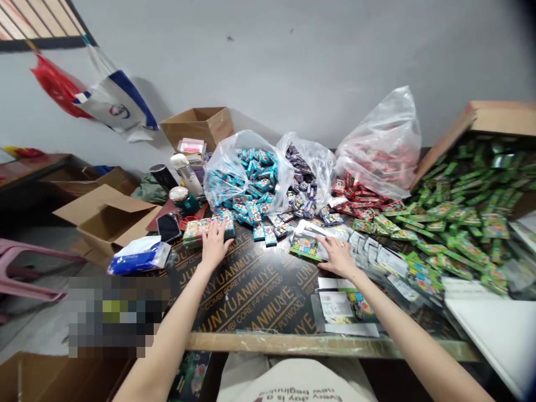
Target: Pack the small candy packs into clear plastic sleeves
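My left hand (215,244) rests with spread fingers on a row of small printed boxes (195,230), greenish at the left and blue at the right. At the right edge of a black and green printed carton (307,243) is my right hand (337,255), its fingers over the edge and its thumb low against it. The carton has a white flap raised at its far side. Nearer my body lie flat printed cartons (345,307), white, black and green. More flattened cartons (387,259) spread to the right of my right hand.
Clear bags of blue boxes (259,173) and purple boxes (299,184) stand along the wall, with red boxes (364,201) beside them. Green boxes (460,240) spill from a large cardboard box (498,114). Bottles (186,173), a phone (168,227) and a tissue pack (140,255) are left.
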A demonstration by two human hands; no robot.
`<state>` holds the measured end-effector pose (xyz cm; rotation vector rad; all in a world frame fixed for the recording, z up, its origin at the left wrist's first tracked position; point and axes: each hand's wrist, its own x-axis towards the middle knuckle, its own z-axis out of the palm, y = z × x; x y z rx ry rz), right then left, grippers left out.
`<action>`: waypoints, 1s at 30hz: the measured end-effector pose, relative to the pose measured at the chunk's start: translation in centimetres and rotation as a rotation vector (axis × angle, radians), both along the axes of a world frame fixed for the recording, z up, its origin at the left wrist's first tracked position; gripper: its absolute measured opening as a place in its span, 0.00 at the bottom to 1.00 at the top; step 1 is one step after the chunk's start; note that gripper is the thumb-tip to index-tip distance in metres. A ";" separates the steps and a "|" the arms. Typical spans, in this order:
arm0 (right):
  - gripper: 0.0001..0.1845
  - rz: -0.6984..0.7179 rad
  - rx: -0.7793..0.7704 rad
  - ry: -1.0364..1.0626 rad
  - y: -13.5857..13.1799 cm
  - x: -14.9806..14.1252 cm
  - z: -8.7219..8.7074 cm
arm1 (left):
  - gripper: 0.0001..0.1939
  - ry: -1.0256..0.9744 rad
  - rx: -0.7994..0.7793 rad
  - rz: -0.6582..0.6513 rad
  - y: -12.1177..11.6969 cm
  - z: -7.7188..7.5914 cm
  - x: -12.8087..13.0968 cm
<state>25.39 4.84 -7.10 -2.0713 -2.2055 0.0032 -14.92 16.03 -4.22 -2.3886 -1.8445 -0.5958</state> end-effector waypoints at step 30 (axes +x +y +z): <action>0.13 0.259 0.188 1.042 -3.9 -7.4 10.0 | 0.29 -1.689 -1.197 -0.521 -15.3 3.0 16.4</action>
